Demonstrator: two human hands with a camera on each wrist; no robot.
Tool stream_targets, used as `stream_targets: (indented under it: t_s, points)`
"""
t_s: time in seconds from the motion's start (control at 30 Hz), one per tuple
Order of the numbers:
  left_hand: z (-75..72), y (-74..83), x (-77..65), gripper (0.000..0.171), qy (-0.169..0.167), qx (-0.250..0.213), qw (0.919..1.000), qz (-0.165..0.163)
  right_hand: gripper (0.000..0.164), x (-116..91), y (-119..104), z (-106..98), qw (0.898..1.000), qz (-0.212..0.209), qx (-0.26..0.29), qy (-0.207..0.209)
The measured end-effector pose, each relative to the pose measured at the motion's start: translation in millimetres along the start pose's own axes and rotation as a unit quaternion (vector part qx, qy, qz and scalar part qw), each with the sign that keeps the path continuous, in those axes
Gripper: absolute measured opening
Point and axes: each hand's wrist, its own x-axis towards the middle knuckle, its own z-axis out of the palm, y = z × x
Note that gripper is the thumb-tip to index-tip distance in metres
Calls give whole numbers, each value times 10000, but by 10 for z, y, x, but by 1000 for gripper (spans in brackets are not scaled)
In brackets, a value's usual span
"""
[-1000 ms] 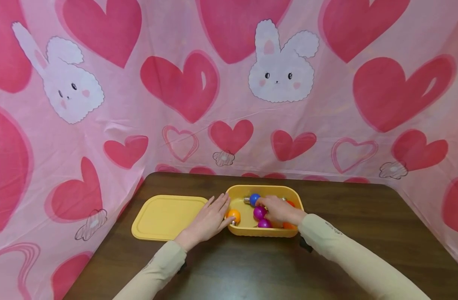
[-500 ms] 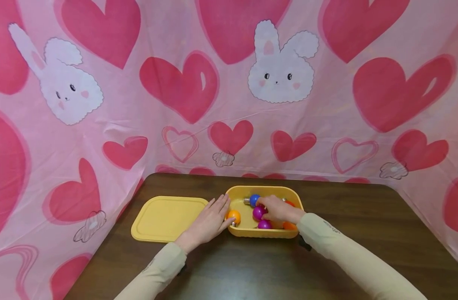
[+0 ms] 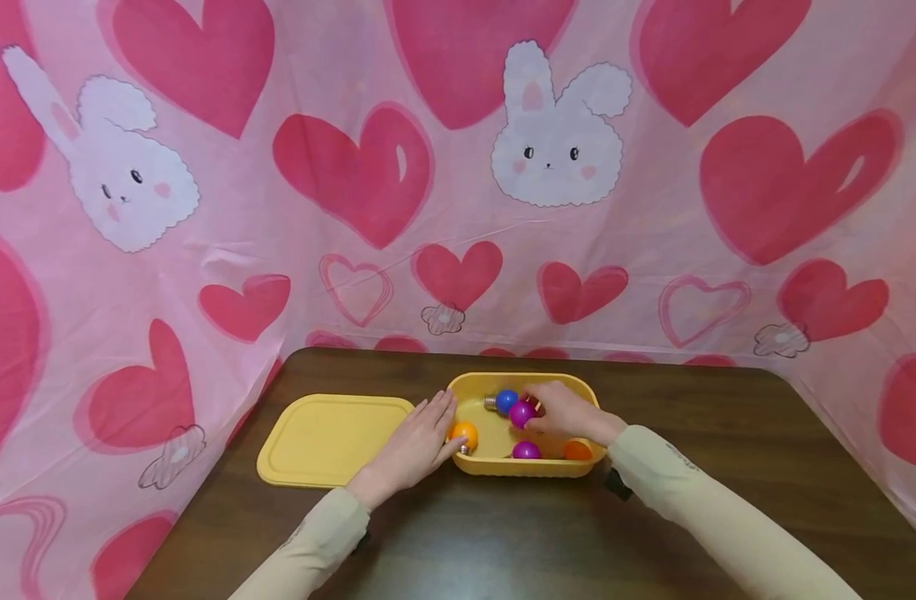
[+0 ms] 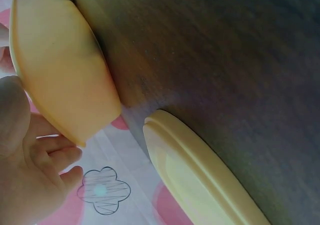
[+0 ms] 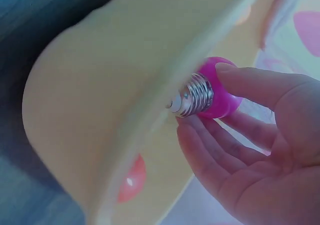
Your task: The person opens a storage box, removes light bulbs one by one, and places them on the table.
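Observation:
My right hand point(image 3: 566, 414) pinches a purple light bulb point(image 3: 521, 415) between thumb and fingers, inside the yellow box point(image 3: 525, 469). In the right wrist view, the metal screw base of that purple bulb point(image 5: 220, 92) points toward the box's near rim. My left hand point(image 3: 412, 446) lies with extended fingers against the box's left rim, its thumb beside an orange bulb point(image 3: 464, 435). Also inside are a blue bulb point(image 3: 507, 402), a second purple bulb point(image 3: 527, 451) and a red-orange bulb point(image 3: 578, 451). My right hand hides part of the interior.
A yellow lid point(image 3: 330, 439) lies flat on the dark wooden table point(image 3: 458, 542), left of the box and partly behind my left hand. Pink cloth point(image 3: 458, 208) with hearts and rabbits hangs behind the table.
My right hand has taken the upper purple bulb and raised it slightly from its earlier spot, close to the blue bulb. My left hand stays at the box's rim.

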Motion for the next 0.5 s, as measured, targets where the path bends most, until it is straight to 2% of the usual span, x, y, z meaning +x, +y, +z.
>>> stream_targets:
  t_s: [0.23,0.5]
  points:
    - [-8,6,0,69,15,14,10000,-9,35,-109,137,-223,9988,-174,304,356]
    - [25,-6,1,69,57,46,10000,7,38,-289,343,-461,9962,-65,363,784]
